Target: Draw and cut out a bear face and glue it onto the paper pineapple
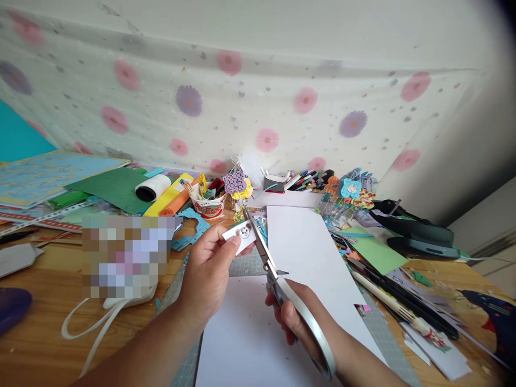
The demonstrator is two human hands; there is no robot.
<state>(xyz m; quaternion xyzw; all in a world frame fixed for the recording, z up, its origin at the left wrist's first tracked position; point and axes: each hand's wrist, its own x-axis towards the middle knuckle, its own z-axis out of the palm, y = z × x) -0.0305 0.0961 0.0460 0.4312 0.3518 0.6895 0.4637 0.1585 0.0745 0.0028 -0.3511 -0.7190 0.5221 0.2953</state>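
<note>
My left hand (212, 269) pinches a small white piece of paper (241, 236) with a little round animal face drawn on it. A pair of metal scissors (278, 279) is in my right hand (304, 309), its fingers wrapped round the handles. The blades point up and away, lying along the right edge of the paper; I cannot tell whether they are cutting into it. Beneath both hands, white sheets (250, 333) lie over a grey cutting mat (250, 264), with a few tiny specks on the near sheet.
Left of the mat are a blue paper cutout (192, 236), a paper tub (207, 207) of small tools and a white roll (155, 187). Pens (308, 180) and paper flowers (350, 188) stand at the back. A black headset-like object (415, 228) and green paper (377, 250) lie right.
</note>
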